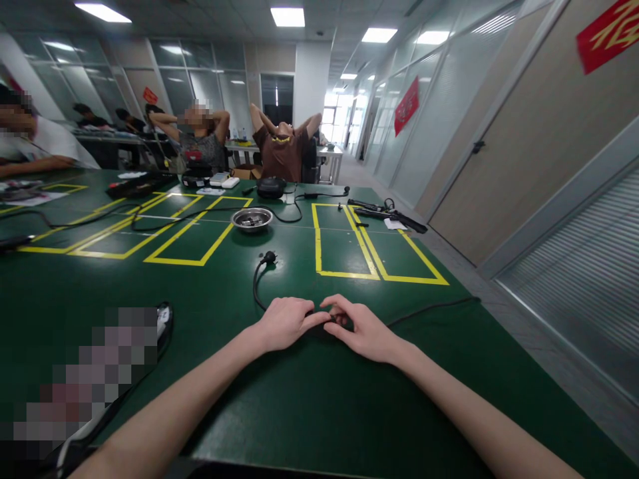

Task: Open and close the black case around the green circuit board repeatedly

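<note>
A black power cord runs across the green table, passing through both my hands and reaching the right edge. Its plug lies on the tabletop beyond my left hand, with a short curve of cord leading back. My left hand is closed over the cord, palm down, its thumb and fingertips close to the other hand. Curled around the cord, my right hand has thumb and fingers nearly meeting. The small stretch of cord between the fingertips is mostly hidden.
A steel bowl holds small metal parts. Yellow tape rectangles mark the green table. Black tools lie at the far right, and a black case at the back. A pixelated object lies left. Several people sit beyond.
</note>
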Action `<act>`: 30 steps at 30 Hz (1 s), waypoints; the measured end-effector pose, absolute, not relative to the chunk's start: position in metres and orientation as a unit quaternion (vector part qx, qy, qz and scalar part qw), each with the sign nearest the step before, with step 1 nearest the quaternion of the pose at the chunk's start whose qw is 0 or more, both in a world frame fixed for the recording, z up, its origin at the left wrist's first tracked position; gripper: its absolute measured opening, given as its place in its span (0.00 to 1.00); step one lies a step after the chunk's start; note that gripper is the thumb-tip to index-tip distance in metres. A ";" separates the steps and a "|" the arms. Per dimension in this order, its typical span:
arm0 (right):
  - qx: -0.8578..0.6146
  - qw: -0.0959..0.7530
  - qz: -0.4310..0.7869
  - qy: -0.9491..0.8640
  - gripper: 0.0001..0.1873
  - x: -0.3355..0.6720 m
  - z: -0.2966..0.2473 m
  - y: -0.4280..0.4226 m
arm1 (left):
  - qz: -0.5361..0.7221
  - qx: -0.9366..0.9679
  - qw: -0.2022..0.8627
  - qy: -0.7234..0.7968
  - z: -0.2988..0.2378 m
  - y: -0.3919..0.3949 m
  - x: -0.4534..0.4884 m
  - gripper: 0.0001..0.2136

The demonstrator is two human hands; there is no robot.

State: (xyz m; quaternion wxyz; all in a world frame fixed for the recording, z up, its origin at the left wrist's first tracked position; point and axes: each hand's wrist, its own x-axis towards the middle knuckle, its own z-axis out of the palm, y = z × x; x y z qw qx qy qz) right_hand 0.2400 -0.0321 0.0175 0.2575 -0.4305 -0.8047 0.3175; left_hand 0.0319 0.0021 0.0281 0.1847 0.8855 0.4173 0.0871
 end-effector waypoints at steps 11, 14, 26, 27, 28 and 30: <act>-0.428 0.271 0.264 -0.821 0.09 0.237 0.013 -0.031 | 0.065 0.913 0.146 0.374 0.024 0.011 0.027 0.24; -0.433 0.278 0.205 -0.833 0.15 0.236 0.008 -0.032 | 0.036 0.918 0.104 0.382 0.023 0.010 0.027 0.23; -0.379 0.292 0.154 -0.865 0.16 0.242 -0.006 -0.026 | 0.121 0.907 0.125 0.384 0.016 0.014 0.023 0.14; -0.371 0.286 0.158 -0.869 0.15 0.243 -0.006 -0.025 | 0.128 0.907 0.126 0.380 0.016 0.015 0.021 0.15; -0.363 0.282 0.158 -0.874 0.15 0.244 -0.006 -0.024 | 0.136 0.908 0.123 0.378 0.016 0.016 0.020 0.17; -0.347 0.285 0.147 -0.881 0.14 0.244 -0.008 -0.022 | 0.155 0.907 0.112 0.376 0.014 0.019 0.018 0.18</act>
